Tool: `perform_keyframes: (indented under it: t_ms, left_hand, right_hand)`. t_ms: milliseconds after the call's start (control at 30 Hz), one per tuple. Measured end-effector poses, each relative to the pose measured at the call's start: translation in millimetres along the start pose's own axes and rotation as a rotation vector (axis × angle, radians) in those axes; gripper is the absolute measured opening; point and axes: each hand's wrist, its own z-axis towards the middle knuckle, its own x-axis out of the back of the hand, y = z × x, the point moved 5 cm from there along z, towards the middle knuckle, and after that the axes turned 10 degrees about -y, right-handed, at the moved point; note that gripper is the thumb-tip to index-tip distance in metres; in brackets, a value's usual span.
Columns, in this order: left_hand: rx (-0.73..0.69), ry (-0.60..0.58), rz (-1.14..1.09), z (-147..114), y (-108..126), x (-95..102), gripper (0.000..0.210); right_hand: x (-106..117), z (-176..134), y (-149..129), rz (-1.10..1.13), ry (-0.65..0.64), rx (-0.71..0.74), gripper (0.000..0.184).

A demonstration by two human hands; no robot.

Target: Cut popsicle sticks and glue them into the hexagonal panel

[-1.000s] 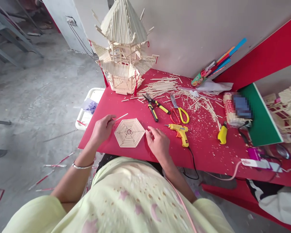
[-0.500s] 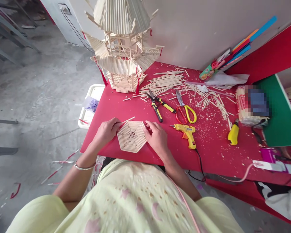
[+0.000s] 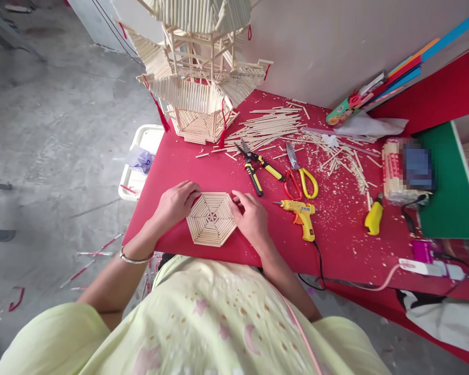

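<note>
A flat hexagonal panel of thin wooden sticks point(image 3: 211, 229) lies near the table's front edge, its sticks set in rings around a small star-like centre. My left hand point(image 3: 175, 203) is closed at the panel's upper-left edge. Its fingers pinch a thin wooden stick against that side, mostly hidden by the fingertips. On the opposite side, my right hand point(image 3: 252, 216) grips the panel's upper-right edge between thumb and forefinger. To the right of that hand lies a yellow hot glue gun point(image 3: 303, 214).
Behind the panel are pruning snips point(image 3: 254, 169) and scissors point(image 3: 303, 174). Loose sticks point(image 3: 273, 125) and crumbs spread across the red table point(image 3: 219, 169). A stick-built pagoda point(image 3: 199, 94) stands at the back left. A yellow-handled cutter point(image 3: 374, 216) lies at right.
The stick in my left hand jutted out past the panel's top corner; now it no longer sticks out, and the left fingers sit against the upper-left edge. The view has shifted slightly.
</note>
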Motion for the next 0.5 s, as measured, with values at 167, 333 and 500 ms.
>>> perform_keyframes:
  t_ms: [167, 333, 500]
  left_hand:
    - [0.007, -0.004, 0.022, 0.1, -0.6, -2.5, 0.027]
    - [0.002, 0.006, 0.039, -0.1, -0.2, -2.8, 0.030]
    - [0.007, 0.014, 0.040, 0.0, 0.4, -3.0, 0.029]
  right_hand:
    - [1.8, 2.0, -2.3, 0.001, -0.011, -0.022, 0.034]
    - [0.3, 2.6, -1.6, 0.017, -0.031, -0.038, 0.034]
    - [-2.2, 4.9, -1.3, 0.014, -0.049, -0.032, 0.033]
